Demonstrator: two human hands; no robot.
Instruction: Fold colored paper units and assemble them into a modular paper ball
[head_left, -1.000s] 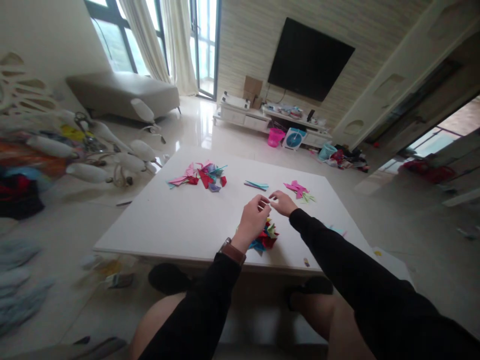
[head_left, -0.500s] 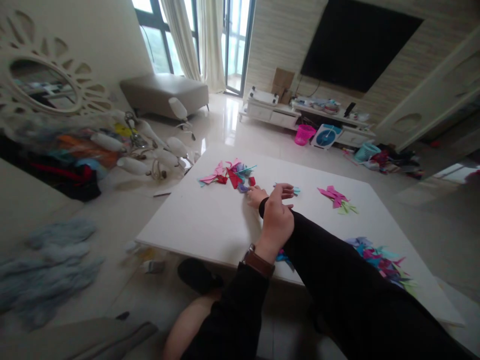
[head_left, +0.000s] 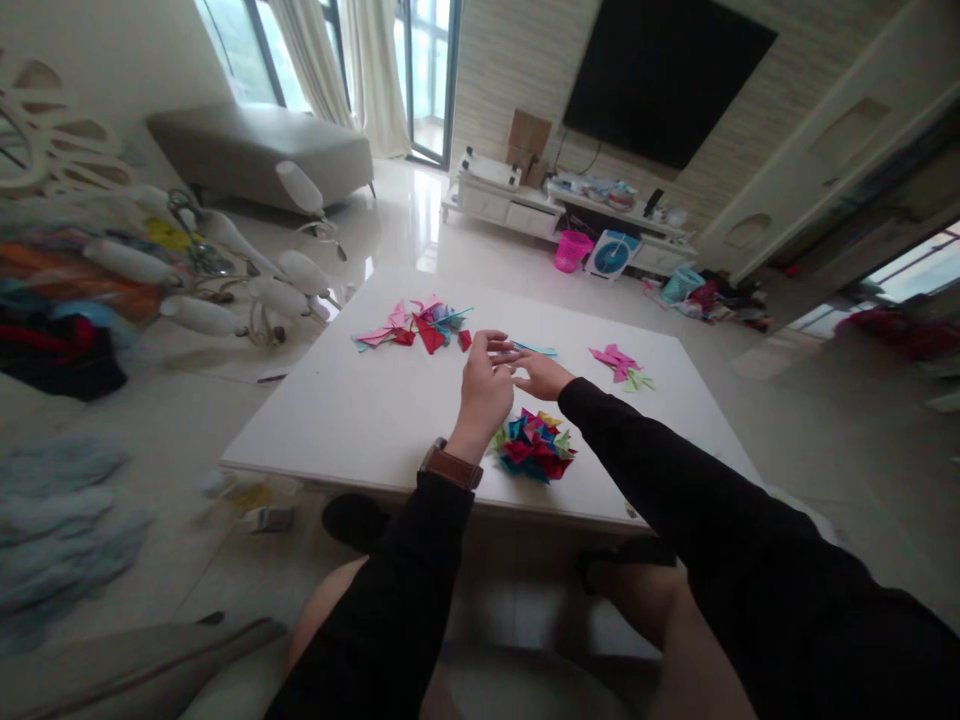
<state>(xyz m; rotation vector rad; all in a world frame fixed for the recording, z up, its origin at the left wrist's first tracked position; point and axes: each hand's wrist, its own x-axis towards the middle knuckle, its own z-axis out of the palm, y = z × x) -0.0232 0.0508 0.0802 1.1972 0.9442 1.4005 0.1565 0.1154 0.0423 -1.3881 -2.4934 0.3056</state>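
My right hand is above the white table, its fingertips closed on a small purple folded paper piece, mostly hidden by fingers. Right beside it, my left hand has bent fingers somewhat apart, reaching toward the right fingertips; whether it touches the piece I cannot tell. Below the hands, near the table's front edge, sits a multicoloured cluster of folded paper. A loose pile of pink, red and blue-grey folded paper pieces lies to the left. A light-blue paper piece lies behind the right hand.
Pink and green paper pieces lie at the table's right. A lamp with several white shades stands left of the table. Across the floor are a pink basket, a blue fan and a white TV cabinet.
My right hand has drawn back from the left pile with the purple piece and met my left hand. The view has swung right, and the paper cluster has come into sight.
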